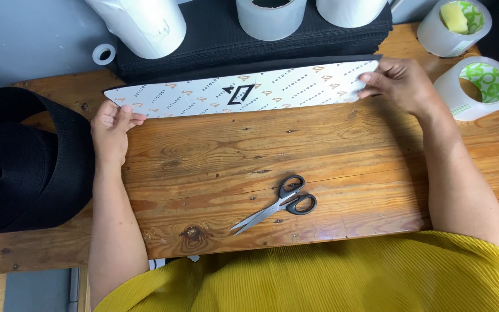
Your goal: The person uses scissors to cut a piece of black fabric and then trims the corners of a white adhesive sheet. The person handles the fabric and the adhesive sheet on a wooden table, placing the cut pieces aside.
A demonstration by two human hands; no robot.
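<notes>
L hand (110, 128) & R hand (398, 82) each pinch an end of the long printed strip (244, 92) along the table's (215, 150) far edge, scissors (278, 205) near front edge.

I am wearing a mustard-yellow top of finely ribbed, pleated cloth, its ridges running in close lines across my front. My forearms are showing bare, with no sleeves reaching them. My left hand (111, 130) and right hand (398, 84) are wearing no gloves, rings or watch.
</notes>
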